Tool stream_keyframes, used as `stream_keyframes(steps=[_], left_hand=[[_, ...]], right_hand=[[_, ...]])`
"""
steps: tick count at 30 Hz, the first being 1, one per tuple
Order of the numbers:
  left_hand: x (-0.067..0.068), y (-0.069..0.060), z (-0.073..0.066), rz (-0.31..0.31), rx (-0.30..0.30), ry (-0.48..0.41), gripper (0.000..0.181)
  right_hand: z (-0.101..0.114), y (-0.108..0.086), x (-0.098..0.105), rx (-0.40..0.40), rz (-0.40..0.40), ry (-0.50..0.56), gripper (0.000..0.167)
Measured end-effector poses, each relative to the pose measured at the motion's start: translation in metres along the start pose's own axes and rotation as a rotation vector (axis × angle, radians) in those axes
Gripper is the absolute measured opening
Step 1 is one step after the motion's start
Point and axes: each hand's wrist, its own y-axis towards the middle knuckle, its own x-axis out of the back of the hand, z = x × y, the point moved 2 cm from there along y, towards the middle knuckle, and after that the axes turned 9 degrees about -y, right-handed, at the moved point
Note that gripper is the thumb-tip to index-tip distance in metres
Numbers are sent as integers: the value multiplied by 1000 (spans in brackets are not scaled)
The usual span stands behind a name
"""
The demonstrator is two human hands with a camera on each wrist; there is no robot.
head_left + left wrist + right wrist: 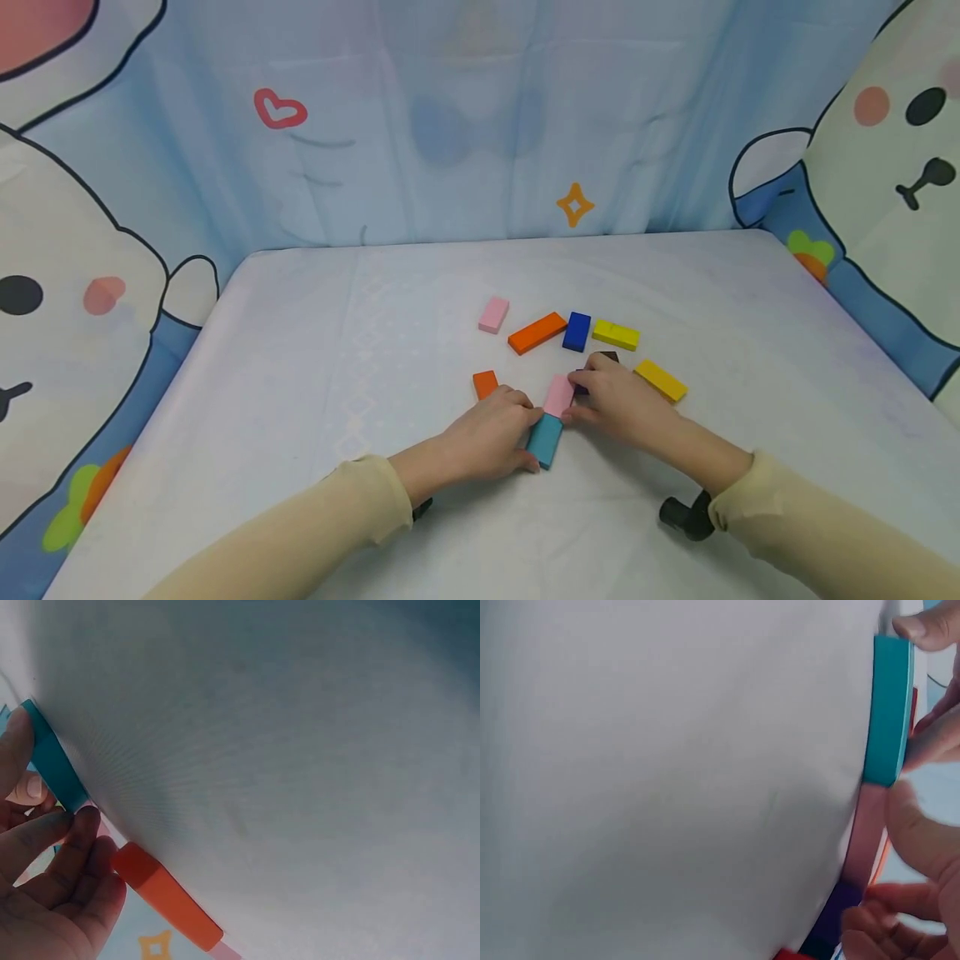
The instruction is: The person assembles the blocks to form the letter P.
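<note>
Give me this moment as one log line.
left hand: holds teal block | right hand: holds nearer pink block | teal, pink: end to end | beyond: orange block, blue block

The teal block (545,442) is smooth with a low sheen, painted wood or plastic, which cannot be told. The pink block (558,396) beside it and the orange block (169,896) on the left look equally smooth, nearly matt. The surface (300,350) lies under white matt cloth, lightly creased. The far curtain (465,175) is printed cloth, wrinkled. The right sleeve (817,525) is matt cloth; the black camera (686,517) at its cuff looks like smooth plastic.
</note>
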Motion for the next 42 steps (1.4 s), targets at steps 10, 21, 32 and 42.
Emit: stream_keyframes(steps=[10, 21, 32, 42], left_hand=[[-1, 1, 0, -14, -3, -42, 60], [-1, 3, -1, -14, 8, -60, 58], [0, 1, -1, -19, 1, -71, 58], [0, -3, -3, -27, 8, -69, 57]], right_hand=[[7, 2, 3, -99, 17, 55, 49], [4, 2, 0, -142, 68, 164, 53], [0, 2, -4, -162, 84, 320, 54], [0, 2, -8, -166, 70, 376, 53]])
